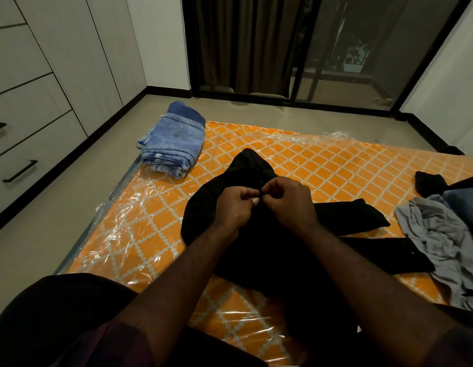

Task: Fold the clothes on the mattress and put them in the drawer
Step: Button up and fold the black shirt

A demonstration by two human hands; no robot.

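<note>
Black garment [256,260]: soft, limp, light cloth, lying crumpled mid-mattress [322,165]; it will likely sag if lifted, so it is best taken at two points along an edge. Left hand [235,207] and right hand [288,202]: both curled, fingertips pinching its upper edge, perhaps at a fastening. Beyond: folded jeans [172,147] at the far-left corner, grey garment [436,234] at right, drawer [26,160] along the left wall.

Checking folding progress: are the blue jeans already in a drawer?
No, the folded blue jeans lie at the far left corner of the orange mattress, and the drawers are shut.
</note>
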